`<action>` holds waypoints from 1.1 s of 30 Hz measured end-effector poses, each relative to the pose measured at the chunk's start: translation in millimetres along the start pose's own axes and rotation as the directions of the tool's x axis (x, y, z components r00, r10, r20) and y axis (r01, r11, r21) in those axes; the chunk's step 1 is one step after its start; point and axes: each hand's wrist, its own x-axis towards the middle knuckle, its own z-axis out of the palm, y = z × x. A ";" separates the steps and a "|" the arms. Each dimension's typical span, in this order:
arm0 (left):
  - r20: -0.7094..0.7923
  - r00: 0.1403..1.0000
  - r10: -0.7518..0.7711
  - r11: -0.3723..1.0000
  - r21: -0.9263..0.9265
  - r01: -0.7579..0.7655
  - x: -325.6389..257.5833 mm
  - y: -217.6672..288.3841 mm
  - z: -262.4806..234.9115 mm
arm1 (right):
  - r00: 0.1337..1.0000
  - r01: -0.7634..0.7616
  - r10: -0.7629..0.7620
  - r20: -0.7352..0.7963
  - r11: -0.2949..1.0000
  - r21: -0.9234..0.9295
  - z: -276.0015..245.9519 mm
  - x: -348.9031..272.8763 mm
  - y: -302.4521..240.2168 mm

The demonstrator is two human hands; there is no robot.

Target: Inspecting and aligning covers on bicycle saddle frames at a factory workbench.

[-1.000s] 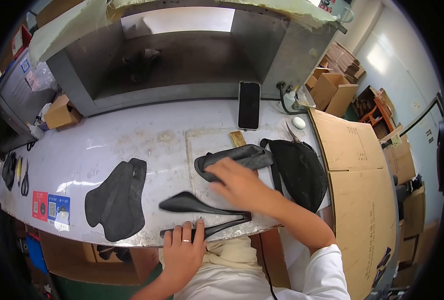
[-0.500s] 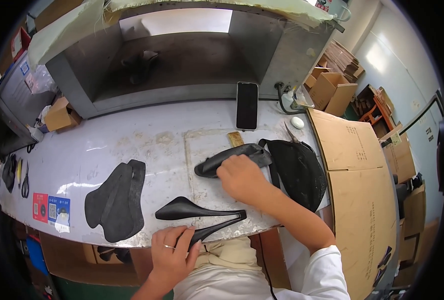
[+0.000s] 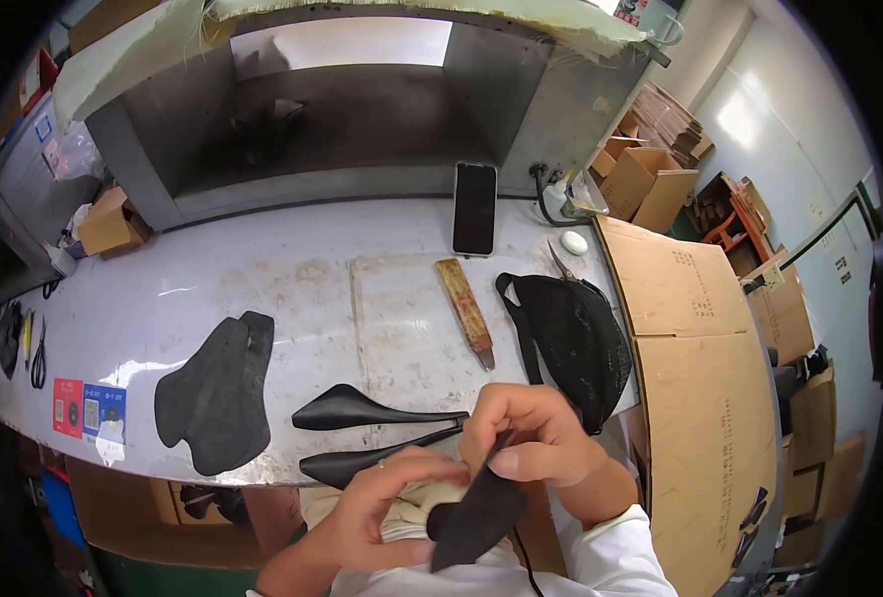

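Note:
Over the near edge of the table, my two hands hold a thin, dark grey flexible piece of cover material (image 3: 481, 519). The fingers of my right hand (image 3: 541, 446) pinch its upper end. My left hand (image 3: 377, 512) grips its lower left side between thumb and fingers. Just beyond them lies a glossy black split bicycle saddle (image 3: 340, 408) with two long arms; my hands hide the end where they come together. A stack of dark grey saddle-shaped covers (image 3: 217, 393) rests flat to the left. A worn, wooden-handled blade tool (image 3: 464, 310) lies farther back.
A black mesh bag (image 3: 571, 343) sits at the right beside cardboard (image 3: 700, 398). A phone (image 3: 475, 209) leans on the grey metal box (image 3: 312, 189) at the back. A round white object (image 3: 574, 243) and scissors (image 3: 38, 353) lie on the table (image 3: 202, 269).
My right hand has lifted the dark piece from the table and brought it to my body, uncovering the blade tool. My left hand has left the saddle and taken hold of the piece.

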 end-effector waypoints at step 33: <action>0.284 0.944 -0.166 0.924 0.379 0.049 -15.0 -17.4 8.3 | 0.866 0.499 -0.321 0.383 0.526 -0.689 21.3 -53.7 16.7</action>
